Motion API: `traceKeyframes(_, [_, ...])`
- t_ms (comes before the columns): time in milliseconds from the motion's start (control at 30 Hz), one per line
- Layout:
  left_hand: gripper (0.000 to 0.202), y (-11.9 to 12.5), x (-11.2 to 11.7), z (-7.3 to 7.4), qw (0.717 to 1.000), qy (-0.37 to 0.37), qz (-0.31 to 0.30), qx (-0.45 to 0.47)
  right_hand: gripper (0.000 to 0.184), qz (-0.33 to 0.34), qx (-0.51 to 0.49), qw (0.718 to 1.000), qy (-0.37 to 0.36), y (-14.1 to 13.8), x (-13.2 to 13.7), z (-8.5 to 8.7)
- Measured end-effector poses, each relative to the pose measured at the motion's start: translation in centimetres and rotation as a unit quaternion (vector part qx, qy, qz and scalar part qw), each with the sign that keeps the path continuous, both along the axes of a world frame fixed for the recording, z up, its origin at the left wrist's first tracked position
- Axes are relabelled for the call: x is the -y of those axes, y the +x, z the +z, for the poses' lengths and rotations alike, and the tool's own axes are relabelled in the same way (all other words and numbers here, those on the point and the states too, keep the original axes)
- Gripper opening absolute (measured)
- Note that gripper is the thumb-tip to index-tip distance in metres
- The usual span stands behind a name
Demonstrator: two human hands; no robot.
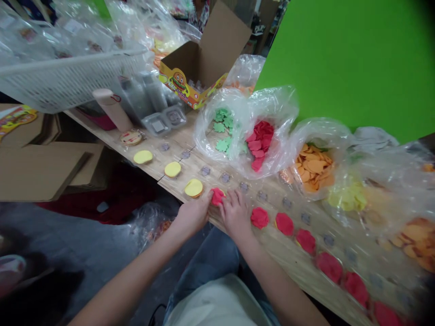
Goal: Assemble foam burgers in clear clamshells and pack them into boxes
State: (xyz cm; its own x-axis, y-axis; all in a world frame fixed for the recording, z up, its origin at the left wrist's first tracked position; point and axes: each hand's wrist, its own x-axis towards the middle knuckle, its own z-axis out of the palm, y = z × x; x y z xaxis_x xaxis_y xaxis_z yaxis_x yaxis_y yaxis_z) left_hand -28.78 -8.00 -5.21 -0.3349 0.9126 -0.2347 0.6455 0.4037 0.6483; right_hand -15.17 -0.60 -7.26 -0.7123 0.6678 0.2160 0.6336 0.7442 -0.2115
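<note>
Both hands meet at a red felt piece (217, 196) lying on the wooden table (292, 253) near its front edge. My left hand (193, 213) pinches the piece's left side with curled fingers. My right hand (235, 213) presses its right side, fingers bent over it. Left of them run three yellow round stacks (193, 187) and a brown-topped one (131, 137). To the right stretches a row of several red-topped stacks (259, 217). Small clear plastic pieces (205, 170) lie in a line behind the rows.
Open plastic bags hold green felt pieces (222, 129), red ones (258, 142), and orange ones (314, 170). An open cardboard box (200, 63) with a burger picture, a white basket (64, 79) and a pink bottle (112, 108) stand at the back left. Flat cardboard (41, 170) lies lower left.
</note>
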Motion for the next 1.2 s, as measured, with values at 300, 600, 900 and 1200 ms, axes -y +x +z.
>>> traceKeyframes(300, [0.037,-3.1,1.7,1.3,0.942,0.078,0.113,0.307,0.033,-0.015,-0.092,0.991,-0.092,0.5,1.3,1.3])
traceKeyframes(600, [0.059,-2.5,3.2,1.6,0.764,0.098,0.158,0.617,0.024,-0.005,-0.272,0.878,-0.393,-2.6,0.7,1.6])
traceKeyframes(900, [0.016,-1.8,3.0,1.0,0.649,0.043,0.282,0.705,0.026,0.272,-0.162,0.946,-0.068,-1.3,2.5,2.9])
traceKeyframes(1200, [0.011,-5.6,3.5,-0.5,0.631,0.260,0.482,0.549,0.014,-0.002,-0.361,0.848,-0.389,-4.3,0.9,3.4])
